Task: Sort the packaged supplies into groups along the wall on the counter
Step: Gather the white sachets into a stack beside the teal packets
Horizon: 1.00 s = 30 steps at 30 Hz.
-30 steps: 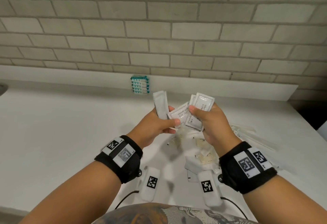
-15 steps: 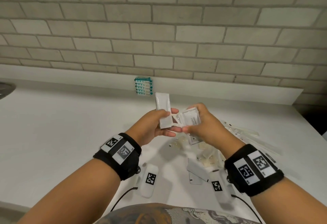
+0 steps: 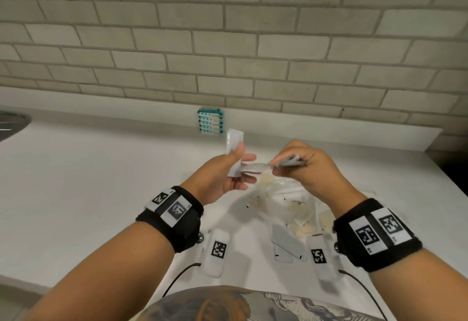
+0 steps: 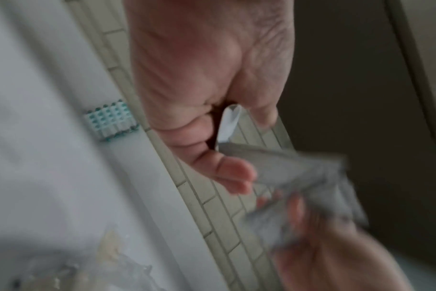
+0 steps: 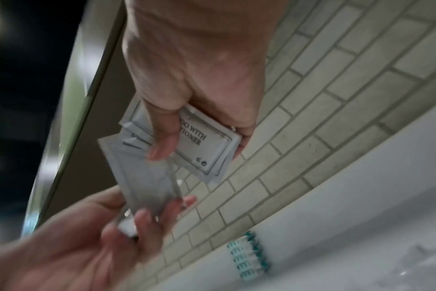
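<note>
While both hands were raised above the white counter (image 3: 76,194), the right hand (image 3: 307,168) pinched a small fan of flat grey sachets (image 5: 207,145) between thumb and fingers; the top one bore printed words ending in "WITH" and "TIONER". The left hand (image 3: 222,179) gripped a narrow white packet (image 3: 234,143) upright, thumb pressed across its front, with the packet's upper end standing clear above the fingers. 1 sachet (image 5: 147,185) from the fan reached across to the left hand's fingertips (image 5: 147,214), so the 2 hands met over it; motion blur hid whether the left fingers really gripped that sachet or only touched it.

Against the tiled wall (image 3: 228,42) behind the hands sat a stack of teal-and-white packets (image 3: 210,121), 5 layers showing, resting on the counter at the base of the low white backsplash. Under and in front of the right hand lay a loose heap of clear plastic-wrapped supplies (image 3: 283,201), and nearer the counter's front edge lay flat grey sachets (image 3: 287,244). A dark rounded rim (image 3: 12,123) showed at the far left of the counter. Each wrist carried a black band with printed markers.
</note>
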### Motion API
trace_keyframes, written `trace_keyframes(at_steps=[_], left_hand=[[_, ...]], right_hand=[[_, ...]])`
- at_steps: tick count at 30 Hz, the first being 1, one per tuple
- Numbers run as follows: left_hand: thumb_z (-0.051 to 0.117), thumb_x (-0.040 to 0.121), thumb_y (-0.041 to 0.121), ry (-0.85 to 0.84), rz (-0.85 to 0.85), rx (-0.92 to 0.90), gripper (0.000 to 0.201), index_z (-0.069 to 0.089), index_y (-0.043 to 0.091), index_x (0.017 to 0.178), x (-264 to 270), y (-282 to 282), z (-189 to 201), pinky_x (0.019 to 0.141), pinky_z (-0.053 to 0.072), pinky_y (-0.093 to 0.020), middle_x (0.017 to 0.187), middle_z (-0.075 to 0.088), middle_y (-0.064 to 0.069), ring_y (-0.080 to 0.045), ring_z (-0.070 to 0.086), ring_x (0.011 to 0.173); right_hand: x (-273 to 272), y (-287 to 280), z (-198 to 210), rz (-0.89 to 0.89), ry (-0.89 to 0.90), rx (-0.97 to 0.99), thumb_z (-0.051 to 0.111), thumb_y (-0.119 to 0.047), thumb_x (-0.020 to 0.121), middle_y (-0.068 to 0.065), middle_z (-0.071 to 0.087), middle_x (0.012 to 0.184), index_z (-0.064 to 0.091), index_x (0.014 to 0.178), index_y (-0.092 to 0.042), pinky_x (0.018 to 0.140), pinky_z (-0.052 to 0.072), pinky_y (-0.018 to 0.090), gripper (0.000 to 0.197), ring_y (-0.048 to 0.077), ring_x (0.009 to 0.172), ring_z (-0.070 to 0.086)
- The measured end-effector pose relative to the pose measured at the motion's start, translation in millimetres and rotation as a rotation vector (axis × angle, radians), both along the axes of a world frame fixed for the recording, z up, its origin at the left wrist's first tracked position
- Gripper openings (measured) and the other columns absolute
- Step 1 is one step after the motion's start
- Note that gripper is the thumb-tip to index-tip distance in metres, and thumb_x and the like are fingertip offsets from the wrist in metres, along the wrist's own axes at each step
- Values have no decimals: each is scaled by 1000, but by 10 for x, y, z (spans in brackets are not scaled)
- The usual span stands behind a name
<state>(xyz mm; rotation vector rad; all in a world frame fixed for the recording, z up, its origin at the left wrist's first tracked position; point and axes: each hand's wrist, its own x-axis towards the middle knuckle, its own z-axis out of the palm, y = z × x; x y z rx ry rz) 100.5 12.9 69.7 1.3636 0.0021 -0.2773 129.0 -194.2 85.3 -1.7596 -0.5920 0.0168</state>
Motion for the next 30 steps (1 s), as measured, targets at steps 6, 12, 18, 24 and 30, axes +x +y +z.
trace_keyframes(at_steps=[6, 12, 18, 24, 30], left_hand=[[63, 89, 0, -103, 241, 34, 21, 62, 12, 106, 86, 48, -30, 70, 58, -26, 93, 68, -11, -21, 68, 82], [68, 86, 5, -129, 258, 156, 21, 62, 8, 105, 126, 45, -75, 78, 58, -35, 96, 70, -11, -23, 69, 86], [52, 98, 31, -164, 142, 54, 30, 64, 5, 109, 81, -140, -13, 77, 57, -37, 98, 72, -14, -26, 70, 89], [24, 87, 75, 23, 188, 108, 79, 63, 9, 105, 117, 173, -53, 49, 20, -25, 60, 35, 5, -10, 30, 51], [62, 92, 12, -68, 174, 187, 9, 55, 13, 97, 34, 328, -51, 58, 46, -22, 94, 64, -6, -14, 58, 76]], right_hand=[[-53, -103, -246, -107, 186, -253, 77, -12, 79, -3, 67, 82, 69, 86, -31, 69, 57, 35, 22, 17, 74, 67], [-54, -101, -84, -194, 228, -75, 70, -28, 86, 0, 74, 94, 68, 105, -22, 65, 49, 25, 20, 15, 81, 68], [-152, 272, -131, -15, 257, -185, 75, -33, 78, -5, 72, 106, 59, 118, -33, 82, 58, 43, 43, 16, 97, 69], [-59, 192, -217, -173, 225, -102, 78, -18, 79, -9, 64, 105, 47, 119, -34, 77, 52, 30, 53, 12, 94, 63], [153, 4, -206, -166, 329, 88, 79, -11, 76, 7, 75, 100, 67, 109, -15, 77, 53, 36, 35, 25, 90, 72]])
